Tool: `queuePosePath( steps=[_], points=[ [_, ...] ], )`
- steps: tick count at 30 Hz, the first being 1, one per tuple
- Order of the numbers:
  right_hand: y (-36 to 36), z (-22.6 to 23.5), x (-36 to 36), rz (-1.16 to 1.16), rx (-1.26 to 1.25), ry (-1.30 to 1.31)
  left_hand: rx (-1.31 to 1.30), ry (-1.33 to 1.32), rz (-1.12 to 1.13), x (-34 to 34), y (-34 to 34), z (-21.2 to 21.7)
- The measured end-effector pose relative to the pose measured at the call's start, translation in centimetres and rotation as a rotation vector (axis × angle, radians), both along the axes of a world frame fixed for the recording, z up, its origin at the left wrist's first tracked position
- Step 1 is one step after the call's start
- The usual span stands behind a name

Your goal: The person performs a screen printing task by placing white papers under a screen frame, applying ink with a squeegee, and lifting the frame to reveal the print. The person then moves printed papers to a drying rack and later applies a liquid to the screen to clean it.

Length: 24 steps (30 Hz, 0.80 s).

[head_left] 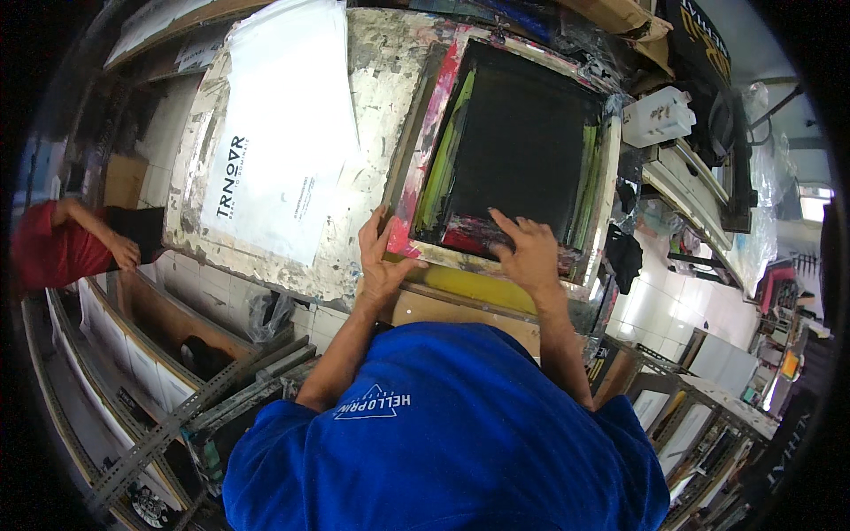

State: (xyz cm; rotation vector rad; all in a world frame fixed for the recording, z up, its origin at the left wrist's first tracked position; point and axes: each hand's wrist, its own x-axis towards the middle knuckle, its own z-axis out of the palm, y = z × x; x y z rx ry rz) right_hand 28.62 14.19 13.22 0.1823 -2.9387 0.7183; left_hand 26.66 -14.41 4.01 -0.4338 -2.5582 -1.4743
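Observation:
A screen-printing frame (410, 210) lies on the worktable in front of me, its wooden rim stained pink and white. Inside it the mesh (515, 142) looks black, with yellow-green bands along both sides and a red smear near the close edge. My left hand (381, 265) is at the frame's near left corner, fingers and thumb apart. Over the near rim reaches my right hand (529, 255), fingers spread, the index finger stretched toward the dark mesh; whether it touches the mesh I cannot tell. Left of the frame lies a stack of white printed sheets or bags (282, 133).
The worktable (376, 80) has a flaking, stained top. A translucent plastic jug (658, 117) stands right of the frame. At far left another person (66, 239) in red has one arm forward. Wooden racks (150, 319) stand below left, metal shelving (699, 416) at lower right.

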Motion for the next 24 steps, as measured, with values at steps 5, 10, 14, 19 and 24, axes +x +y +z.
queuePosePath(
  steps=[5, 10, 14, 19, 24],
  points=[
    [-0.3, -2.1, -1.4, -0.093, 0.146, -0.121, -0.171, 0.012, 0.015, 0.2, -0.3, 0.4],
    [3.2, -4.3, -8.2, -0.100, 0.186, 0.098, -0.167, -0.025, 0.018, 0.1, -0.3, 1.0],
    [6.6, -5.2, -15.0, -0.141, 0.258, 0.137, -0.145, -0.040, 0.008, 0.2, -0.5, 0.9],
    [10.3, -5.7, -23.3, -0.127, 0.280, 0.249, -0.145, -0.053, 0.004, 0.3, -0.6, 0.9],
    [13.2, -5.5, -29.7, -0.087, 0.280, 0.268, -0.141, -0.062, -0.006, 0.3, -0.7, 0.8]
  ],
)
